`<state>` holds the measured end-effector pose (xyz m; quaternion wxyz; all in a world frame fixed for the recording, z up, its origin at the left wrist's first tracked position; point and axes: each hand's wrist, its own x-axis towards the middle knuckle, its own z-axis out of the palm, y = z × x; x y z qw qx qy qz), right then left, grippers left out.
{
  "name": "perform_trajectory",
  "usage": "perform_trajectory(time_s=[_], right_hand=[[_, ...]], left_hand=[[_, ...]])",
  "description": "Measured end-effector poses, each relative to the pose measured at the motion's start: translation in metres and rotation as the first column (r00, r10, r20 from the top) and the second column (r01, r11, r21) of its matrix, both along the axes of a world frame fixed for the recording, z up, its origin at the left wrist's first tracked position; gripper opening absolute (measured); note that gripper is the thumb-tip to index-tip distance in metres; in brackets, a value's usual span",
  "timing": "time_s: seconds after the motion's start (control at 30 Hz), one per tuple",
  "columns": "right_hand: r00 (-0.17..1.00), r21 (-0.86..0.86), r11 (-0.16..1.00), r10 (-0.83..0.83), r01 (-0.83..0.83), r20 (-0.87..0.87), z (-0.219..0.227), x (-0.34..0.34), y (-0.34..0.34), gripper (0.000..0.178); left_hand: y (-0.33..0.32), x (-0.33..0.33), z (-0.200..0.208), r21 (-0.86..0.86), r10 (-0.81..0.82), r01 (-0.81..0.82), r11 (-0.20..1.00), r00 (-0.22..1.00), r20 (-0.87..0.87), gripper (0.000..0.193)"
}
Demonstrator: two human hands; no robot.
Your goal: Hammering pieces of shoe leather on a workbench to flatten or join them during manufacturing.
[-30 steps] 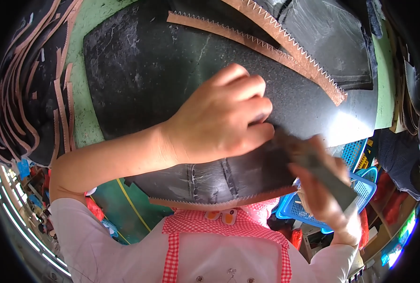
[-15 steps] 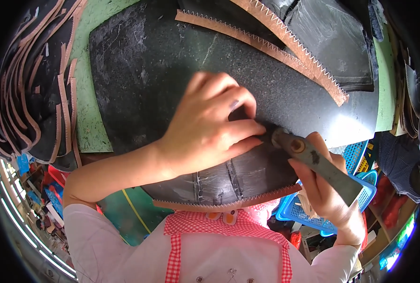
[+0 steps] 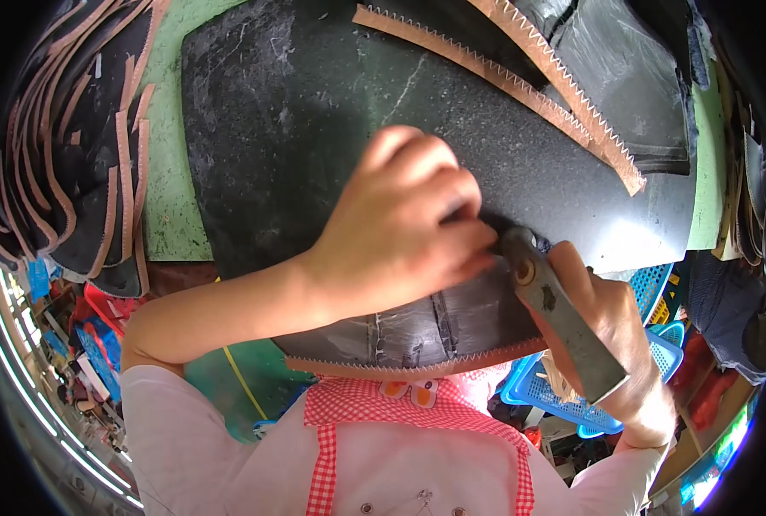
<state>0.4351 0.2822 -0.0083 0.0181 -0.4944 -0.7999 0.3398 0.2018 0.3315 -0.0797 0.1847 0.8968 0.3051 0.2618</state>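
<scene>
My right hand (image 3: 602, 310) is closed round a hammer (image 3: 568, 322) with a grey metal head, broad and flat at one end. Its rounded end touches or nearly touches a black leather piece (image 3: 477, 318), close to my left fingertips. My left hand (image 3: 409, 219), blurred by motion, has its fingers curled and pinched on the far part of that piece; the exact grip is hidden under the fingers. Along the near side of the piece runs a brown strip (image 3: 417, 370) with zigzag stitching. The piece hangs over the near edge of a large dark board (image 3: 306, 129).
Two brown zigzag-stitched strips (image 3: 495, 77) edge dark pieces at the far right. Many similar strip-edged pieces (image 3: 35, 163) lie stacked at the left. Green table surface (image 3: 172, 215) shows beside the board. Blue plastic baskets (image 3: 602, 413) stand below at the right.
The hammer's broad end has swung down and left as my right hand turned. My left hand has shifted slightly right, its fingers drawn tighter. The whole view has shifted a little.
</scene>
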Motion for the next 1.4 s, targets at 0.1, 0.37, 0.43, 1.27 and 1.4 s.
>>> perform_trajectory(time_s=[0.1,0.37,0.43,1.27,1.4], right_hand=[[0.984,0.007,0.991,-0.132,0.134,-0.118,-0.001,0.002,0.005,0.008],[0.932,-0.111,0.943,-0.329,0.315,-0.15,0.008,0.001,0.002,0.02],[0.931,0.061,0.939,-0.326,0.339,-0.165,0.01,0.003,0.007,0.016],[0.956,0.124,0.962,-0.214,0.241,-0.199,0.018,-0.008,0.01,0.014],[0.976,0.095,0.972,-0.211,0.215,-0.048,0.017,-0.009,-0.001,0.019]], left_hand=[[-0.003,-0.007,-0.002,-0.173,0.045,-0.035,0.984,0.997,0.056,0.02],[-0.012,-0.008,0.003,-0.142,0.109,-0.112,0.984,0.994,-0.027,0.024],[-0.013,-0.009,-0.005,-0.222,0.107,-0.088,0.971,0.991,0.074,0.023],[-0.015,-0.021,-0.007,-0.183,0.031,-0.024,0.983,0.999,0.039,0.021],[-0.012,-0.021,-0.004,-0.162,-0.03,0.038,0.986,0.998,0.054,0.018]])
